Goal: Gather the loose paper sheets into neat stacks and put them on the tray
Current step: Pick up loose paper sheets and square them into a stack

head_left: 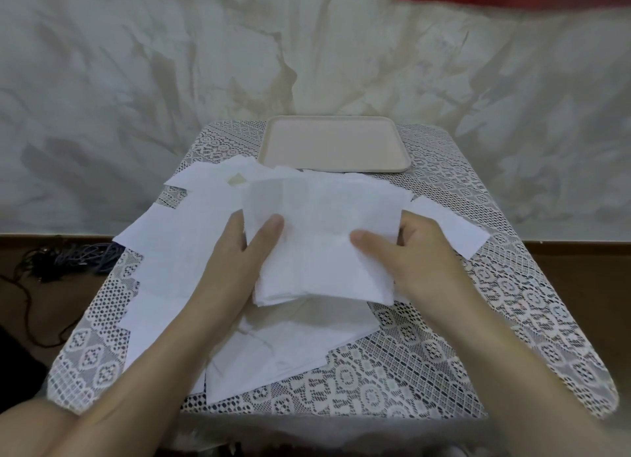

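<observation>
Both hands hold a bundle of white paper sheets [321, 238] just above the lace-covered desk [444, 337]: the left hand [239, 248] grips its left edge with the thumb on top, and the right hand [409, 255] pinches its right edge the same way. More loose white sheets [164, 251] lie scattered beneath and to the left, and the beige rectangular plastic tray [334, 145] sits at the far end of the desk with nothing on it.
</observation>
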### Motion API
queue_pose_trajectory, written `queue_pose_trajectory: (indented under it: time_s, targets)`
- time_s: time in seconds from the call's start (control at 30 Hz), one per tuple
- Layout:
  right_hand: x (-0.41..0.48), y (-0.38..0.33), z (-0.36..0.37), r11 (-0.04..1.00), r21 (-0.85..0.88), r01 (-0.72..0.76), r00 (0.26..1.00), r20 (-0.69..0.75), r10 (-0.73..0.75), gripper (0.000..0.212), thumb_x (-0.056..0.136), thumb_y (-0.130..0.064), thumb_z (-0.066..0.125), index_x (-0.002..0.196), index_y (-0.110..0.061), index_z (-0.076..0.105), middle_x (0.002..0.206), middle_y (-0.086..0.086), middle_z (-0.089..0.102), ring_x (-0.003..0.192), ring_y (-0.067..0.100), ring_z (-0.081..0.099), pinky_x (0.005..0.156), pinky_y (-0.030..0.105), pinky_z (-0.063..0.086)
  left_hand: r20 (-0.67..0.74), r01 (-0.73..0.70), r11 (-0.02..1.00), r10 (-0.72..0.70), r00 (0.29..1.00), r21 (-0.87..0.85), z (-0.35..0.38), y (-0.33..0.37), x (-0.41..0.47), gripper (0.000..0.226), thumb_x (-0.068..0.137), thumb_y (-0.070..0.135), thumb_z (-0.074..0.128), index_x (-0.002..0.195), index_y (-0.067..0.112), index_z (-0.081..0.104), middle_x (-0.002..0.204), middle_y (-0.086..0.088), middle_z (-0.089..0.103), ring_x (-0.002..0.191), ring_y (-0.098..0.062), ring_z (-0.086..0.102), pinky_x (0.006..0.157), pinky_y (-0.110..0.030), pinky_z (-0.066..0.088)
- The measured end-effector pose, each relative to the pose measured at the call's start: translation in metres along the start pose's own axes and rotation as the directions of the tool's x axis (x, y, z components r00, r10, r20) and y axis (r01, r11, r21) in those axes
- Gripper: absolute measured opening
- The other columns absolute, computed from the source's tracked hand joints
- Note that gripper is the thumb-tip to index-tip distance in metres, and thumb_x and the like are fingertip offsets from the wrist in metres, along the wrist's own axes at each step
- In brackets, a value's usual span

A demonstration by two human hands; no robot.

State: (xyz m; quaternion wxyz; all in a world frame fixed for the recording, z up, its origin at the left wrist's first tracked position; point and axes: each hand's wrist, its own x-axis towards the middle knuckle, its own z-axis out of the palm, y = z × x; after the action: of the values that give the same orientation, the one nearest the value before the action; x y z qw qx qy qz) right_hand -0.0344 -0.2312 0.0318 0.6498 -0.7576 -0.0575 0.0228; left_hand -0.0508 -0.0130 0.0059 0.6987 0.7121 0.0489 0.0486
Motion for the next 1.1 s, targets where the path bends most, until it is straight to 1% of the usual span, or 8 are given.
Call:
queue_pose_trajectory:
  time_s: [0.13,0.27,0.37,0.5,0.57,0.7,0.9,1.1]
  targets:
    - [-0.001,0.001,0.016,0.999,-0.023,0.046,0.999,-0.009,-0.047,0.009,0.096,-0.018,0.070,0.096,-0.025,0.075,0.095,-0.013,0.079,0.089,0.008,0.075,0.083,0.038,0.060,-0.014,0.003,1.000,-0.003,1.000,0.012,0.001,0.001,0.001,0.049,0.089,0.067,0.068,0.127,0.036,0.060,0.116,0.017,0.077,0.108,-0.005,0.073,0.092,-0.033,0.055]
    - [0.001,0.002,0.026,0.998,-0.046,0.053,0.999,-0.006,-0.054,0.007,0.095,-0.020,0.071,0.098,-0.023,0.076,0.095,-0.012,0.079,0.090,0.010,0.075,0.084,0.042,0.060,-0.006,0.005,1.000,-0.005,1.000,0.021,-0.001,0.001,0.001,0.070,0.078,0.074,0.063,0.135,0.034,0.059,0.126,0.010,0.075,0.117,-0.012,0.071,0.105,-0.047,0.054]
    - [0.003,0.002,0.028,0.998,-0.056,0.042,0.999,0.003,-0.042,0.006,0.094,-0.019,0.071,0.097,-0.022,0.076,0.094,-0.012,0.079,0.089,0.009,0.074,0.083,0.039,0.059,0.011,0.021,1.000,-0.021,1.000,0.006,-0.002,0.001,0.001,0.063,0.084,0.063,0.066,0.137,0.030,0.059,0.127,0.006,0.074,0.118,-0.017,0.071,0.107,-0.053,0.053]
    - [0.004,0.002,0.023,0.997,-0.060,0.048,0.998,-0.040,-0.050,0.012,0.089,-0.031,0.073,0.096,-0.022,0.075,0.091,-0.004,0.078,0.090,0.022,0.074,0.084,0.054,0.059,0.004,0.025,1.000,-0.025,1.000,0.004,-0.003,0.001,0.002,0.049,0.089,0.051,0.064,0.134,0.031,0.061,0.125,0.009,0.076,0.117,-0.014,0.072,0.107,-0.049,0.054]
    - [0.004,0.000,0.017,0.995,-0.060,0.075,0.993,-0.082,-0.080,0.009,0.090,-0.028,0.075,0.096,-0.021,0.075,0.091,-0.004,0.078,0.090,0.024,0.074,0.084,0.055,0.059,0.011,0.025,1.000,-0.024,1.000,-0.008,-0.003,0.002,0.001,0.048,0.090,0.050,0.064,0.134,0.032,0.062,0.126,0.009,0.075,0.118,-0.014,0.071,0.109,-0.049,0.052]
    - [0.002,-0.007,0.010,0.996,-0.030,0.088,0.993,-0.072,-0.090,0.009,0.092,-0.017,0.075,0.098,-0.011,0.076,0.091,0.004,0.079,0.093,0.032,0.074,0.085,0.058,0.057,0.065,0.026,1.000,-0.026,0.998,-0.005,0.001,0.002,-0.001,0.059,0.085,0.066,0.066,0.136,0.035,0.060,0.130,0.011,0.073,0.122,-0.014,0.070,0.110,-0.051,0.050]
    - [0.002,-0.007,0.007,0.978,-0.168,0.120,0.990,-0.050,-0.130,0.027,0.078,-0.043,0.076,0.090,-0.019,0.075,0.083,-0.002,0.077,0.083,0.031,0.072,0.077,0.055,0.059,0.127,0.065,0.998,-0.061,0.990,-0.027,0.015,-0.002,-0.007,0.062,0.087,0.066,0.063,0.139,0.033,0.057,0.129,0.010,0.074,0.119,-0.013,0.071,0.108,-0.048,0.053]
    - [0.005,-0.002,0.007,0.973,-0.211,0.093,0.996,0.004,-0.095,0.013,0.085,-0.037,0.080,0.086,-0.025,0.075,0.080,-0.006,0.076,0.079,0.024,0.072,0.076,0.051,0.057,0.149,0.111,0.992,-0.101,0.984,-0.061,0.017,-0.007,-0.007,0.060,0.091,0.059,0.064,0.142,0.029,0.056,0.129,0.005,0.075,0.119,-0.017,0.072,0.106,-0.048,0.054]
